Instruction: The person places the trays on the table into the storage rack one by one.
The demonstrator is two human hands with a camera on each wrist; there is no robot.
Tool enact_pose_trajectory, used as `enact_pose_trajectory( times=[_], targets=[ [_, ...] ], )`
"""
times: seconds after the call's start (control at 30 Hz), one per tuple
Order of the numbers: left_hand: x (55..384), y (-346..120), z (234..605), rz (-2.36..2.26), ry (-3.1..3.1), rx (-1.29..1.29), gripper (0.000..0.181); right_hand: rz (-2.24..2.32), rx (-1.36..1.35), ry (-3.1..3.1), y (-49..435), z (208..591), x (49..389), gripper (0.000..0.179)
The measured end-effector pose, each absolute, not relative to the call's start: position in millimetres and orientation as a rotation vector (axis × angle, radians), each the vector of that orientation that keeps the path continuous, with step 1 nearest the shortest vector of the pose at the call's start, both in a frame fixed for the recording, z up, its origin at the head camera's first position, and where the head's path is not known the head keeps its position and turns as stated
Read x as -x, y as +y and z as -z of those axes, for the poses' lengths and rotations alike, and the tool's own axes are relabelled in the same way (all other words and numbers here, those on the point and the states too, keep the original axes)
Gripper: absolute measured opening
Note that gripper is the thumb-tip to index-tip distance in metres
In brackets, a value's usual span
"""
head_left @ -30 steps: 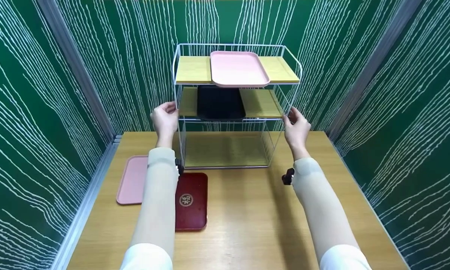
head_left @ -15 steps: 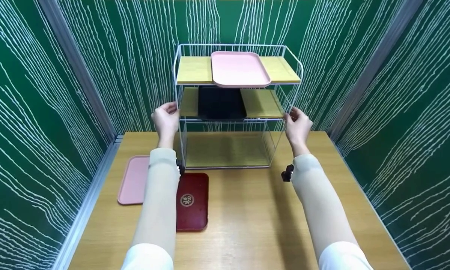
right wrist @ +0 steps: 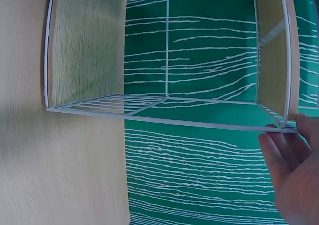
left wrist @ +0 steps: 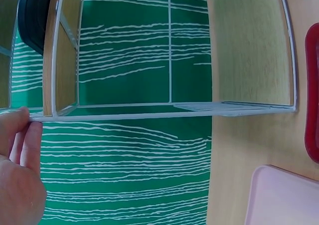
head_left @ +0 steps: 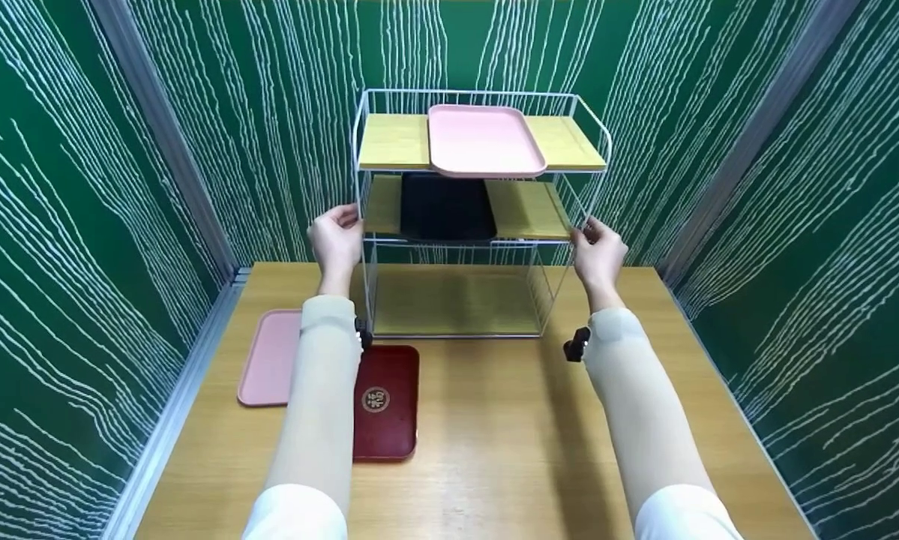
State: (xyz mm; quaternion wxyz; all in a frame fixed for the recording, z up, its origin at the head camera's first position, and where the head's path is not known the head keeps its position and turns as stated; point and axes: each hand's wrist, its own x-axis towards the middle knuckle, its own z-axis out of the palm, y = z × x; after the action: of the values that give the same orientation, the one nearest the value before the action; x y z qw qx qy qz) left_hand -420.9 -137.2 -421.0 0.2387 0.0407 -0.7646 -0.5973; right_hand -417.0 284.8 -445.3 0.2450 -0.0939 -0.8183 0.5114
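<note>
A three-tier rack with a white wire frame and wooden boards (head_left: 393, 142) stands at the back of the table in the head view. Level with its middle shelf, my left hand (head_left: 337, 238) pinches the left front post between thumb and fingers. On the opposite side, my right hand (head_left: 599, 251) grips the right front post at the same height, thumb by the board's edge in the right wrist view. A pink tray (head_left: 486, 139) lies on the top shelf, its front slightly past the edge. Below it, a black tray (head_left: 447, 210) lies on the middle shelf.
On the wooden table (head_left: 494, 435), a dark red tray (head_left: 389, 427) with a round gold emblem lies in front of the rack. A second pink tray (head_left: 273, 360) is left of it, partly behind my left forearm. Green walls with white lines enclose the table.
The head view has shifted slightly, so the rack and trays appear a little farther right. Both hands keep their hold on the posts.
</note>
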Motion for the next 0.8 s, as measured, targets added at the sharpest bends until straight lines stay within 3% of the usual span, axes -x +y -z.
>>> enact_pose_trajectory(
  times=[0.4,0.8],
  targets=[
    [422.8,-137.1,425.5,1.659,-2.044,-0.051,0.027,-1.455,0.294,-2.251,290.3,441.7,415.7,0.039],
    [411.0,-145.9,440.9,1.898,-1.967,0.138,0.056,-1.431,0.293,-2.223,288.2,446.7,419.0,0.036]
  ],
)
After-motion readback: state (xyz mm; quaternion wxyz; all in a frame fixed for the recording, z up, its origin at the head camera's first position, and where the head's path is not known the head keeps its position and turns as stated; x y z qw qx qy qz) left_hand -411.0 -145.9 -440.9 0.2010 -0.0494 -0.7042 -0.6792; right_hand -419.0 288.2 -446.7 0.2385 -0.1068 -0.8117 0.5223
